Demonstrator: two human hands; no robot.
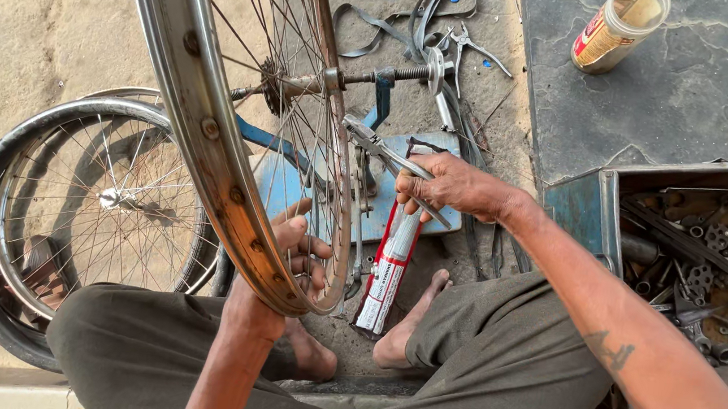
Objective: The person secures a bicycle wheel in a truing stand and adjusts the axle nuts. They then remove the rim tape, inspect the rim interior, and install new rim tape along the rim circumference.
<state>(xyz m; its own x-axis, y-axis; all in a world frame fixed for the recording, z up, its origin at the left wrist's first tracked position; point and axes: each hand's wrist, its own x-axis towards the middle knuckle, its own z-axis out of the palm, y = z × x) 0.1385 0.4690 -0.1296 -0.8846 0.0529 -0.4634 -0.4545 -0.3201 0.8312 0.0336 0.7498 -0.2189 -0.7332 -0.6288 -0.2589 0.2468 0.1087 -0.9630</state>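
Person seated on the ground, both knees in grey trousers, two bare feet showing between them.

Left hand (286,255): fingers curled around the lower rim of the bare wheel (210,125), gripping it from behind the spokes. One bare metal rim, rusty, no tyre, standing upright on its axle in a blue stand (357,186).

Right hand (447,184): clenched on two things at once, a pair of pliers (379,147) pointing left toward the spokes and a long red-and-white box (389,270) hanging down from the fist, its lower end near the right foot.

Wheel count: two. The second wheel (84,211) lies left, tyre still on, leaning behind the left knee.

Right side: one open metal toolbox (602,211), blue wall, full of loose nuts, bolts and sockets, too many and too jumbled to count.

Farther out: strips of black rubber tube (430,8) on the ground past the axle, another plier-type tool (475,45) lying beside them, two small blue scraps nearby. One jar (619,28) with a label stands on a dark stone slab (710,88), top right.

Surface: sandy, dusty ground outdoors, sunlit; slab cracked and grey.
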